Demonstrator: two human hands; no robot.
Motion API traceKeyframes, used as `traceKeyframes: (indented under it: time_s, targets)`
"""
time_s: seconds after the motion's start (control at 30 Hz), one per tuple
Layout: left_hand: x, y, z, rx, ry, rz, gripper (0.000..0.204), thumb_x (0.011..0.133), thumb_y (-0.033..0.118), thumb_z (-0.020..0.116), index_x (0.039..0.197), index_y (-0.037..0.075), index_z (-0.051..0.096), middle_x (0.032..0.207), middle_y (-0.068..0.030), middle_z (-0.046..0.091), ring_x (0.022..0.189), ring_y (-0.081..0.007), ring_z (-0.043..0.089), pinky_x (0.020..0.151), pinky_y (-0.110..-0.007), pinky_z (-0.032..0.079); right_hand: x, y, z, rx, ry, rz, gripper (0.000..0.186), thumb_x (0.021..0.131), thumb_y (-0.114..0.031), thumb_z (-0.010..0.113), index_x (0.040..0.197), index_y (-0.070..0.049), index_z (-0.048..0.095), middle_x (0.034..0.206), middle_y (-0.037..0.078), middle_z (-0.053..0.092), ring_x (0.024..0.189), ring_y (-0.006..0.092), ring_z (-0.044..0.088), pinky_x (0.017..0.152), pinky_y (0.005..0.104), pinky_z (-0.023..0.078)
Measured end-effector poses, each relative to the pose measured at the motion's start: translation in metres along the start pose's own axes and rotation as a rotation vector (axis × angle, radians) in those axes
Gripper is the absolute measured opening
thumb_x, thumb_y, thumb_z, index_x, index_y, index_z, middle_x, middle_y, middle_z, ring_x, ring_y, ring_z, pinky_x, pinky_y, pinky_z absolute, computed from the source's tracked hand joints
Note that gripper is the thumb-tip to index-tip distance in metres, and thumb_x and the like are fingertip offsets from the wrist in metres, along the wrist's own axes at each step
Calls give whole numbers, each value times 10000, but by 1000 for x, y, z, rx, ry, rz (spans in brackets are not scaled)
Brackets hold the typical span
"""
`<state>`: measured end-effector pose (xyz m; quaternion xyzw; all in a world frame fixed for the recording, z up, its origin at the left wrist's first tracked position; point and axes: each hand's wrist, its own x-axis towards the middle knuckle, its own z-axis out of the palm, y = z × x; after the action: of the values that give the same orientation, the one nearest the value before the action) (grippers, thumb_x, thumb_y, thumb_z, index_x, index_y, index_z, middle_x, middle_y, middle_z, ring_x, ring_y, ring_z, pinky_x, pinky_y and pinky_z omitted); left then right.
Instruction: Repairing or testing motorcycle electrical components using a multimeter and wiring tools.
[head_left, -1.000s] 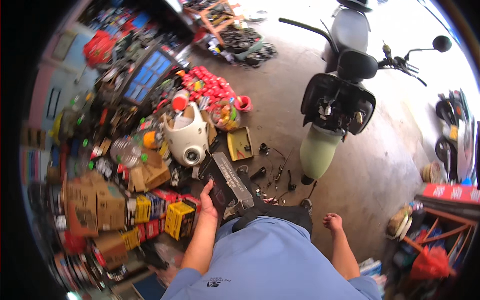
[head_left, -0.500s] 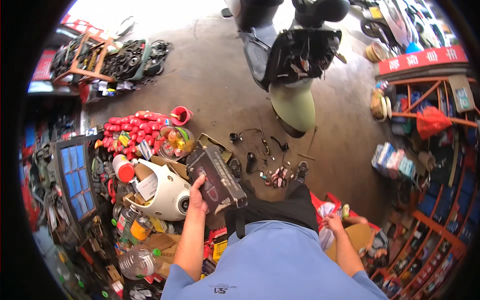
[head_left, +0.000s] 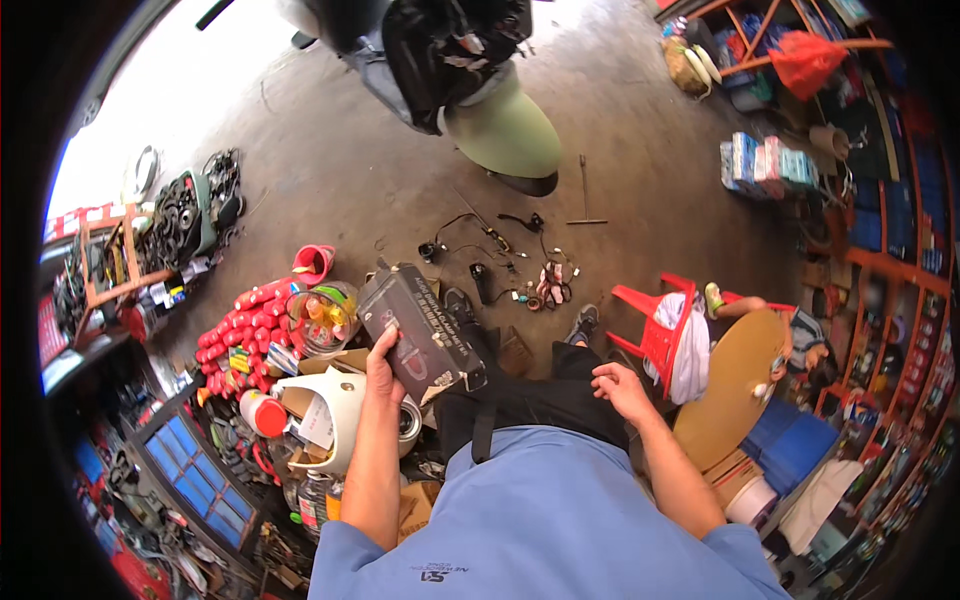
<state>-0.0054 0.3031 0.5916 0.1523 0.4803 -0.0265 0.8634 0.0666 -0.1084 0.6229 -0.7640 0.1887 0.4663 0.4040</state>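
My left hand (head_left: 384, 368) grips the near left side of a dark, worn cardboard box (head_left: 420, 325), held tilted in front of my waist. My right hand (head_left: 618, 390) hangs free to the right of the box, empty, with loosely bent fingers apart. Beyond the box, wired parts and switch pieces (head_left: 540, 280) lie on the concrete floor near my shoes, with a long T-handled tool (head_left: 585, 218) behind them. A white plastic shell (head_left: 330, 425) lies among clutter just left of my left forearm.
A partly stripped scooter (head_left: 505, 135) stands ahead. At right are a red chair (head_left: 657, 365), a round wooden board (head_left: 725, 400), another person (head_left: 810, 340) behind it and orange shelving (head_left: 892, 260). Red bottles (head_left: 255, 330), a bucket (head_left: 312, 262) and piled parts (head_left: 190, 215) crowd the left.
My view has swung to the right, bringing the chair and other person fully in. My right hand has risen toward the middle, its fingers looser. The box stays in my left hand.
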Motion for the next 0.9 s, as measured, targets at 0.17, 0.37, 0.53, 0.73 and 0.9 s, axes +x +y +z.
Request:
traceKeyframes:
  time_s: [0.17,0.37,0.53,0.73,0.9]
  targets:
    - [-3,-49,54,235,-123,-185,429,744,271,706,1079,41,567,940,-99,639,824,-237,641,727,-396,551,1,13,8,65,-24,-78,240,867,-78,503,1071,28,573,908,114,649,746,159,631,695,285,517]
    - [-14,-153,116,534,-243,-258,507,721,298,727,1117,45,536,922,-50,579,832,-169,595,745,-338,529,18,-7,-5,241,-143,-276,250,888,-111,528,1088,26,591,942,126,661,787,147,636,718,274,517]
    - [-19,-212,134,606,-253,-244,579,732,298,723,1197,43,491,1018,-77,583,923,-197,599,802,-355,523,16,5,-33,419,-139,-360,296,944,-183,490,1152,1,592,955,72,658,841,117,614,755,253,498]
    - [-13,-238,148,810,-263,-220,604,745,311,721,1230,38,486,1068,-78,585,942,-184,590,796,-346,511,13,27,-72,594,-390,-206,455,920,-231,553,1295,0,442,1226,95,528,1119,135,494,947,296,403]
    - [11,-257,156,920,-284,-303,589,791,286,703,1263,33,457,1136,-78,559,999,-184,561,857,-337,476,22,34,-66,888,-458,-228,621,848,-204,661,1365,-36,361,1251,82,499,1160,178,469,1002,329,363]
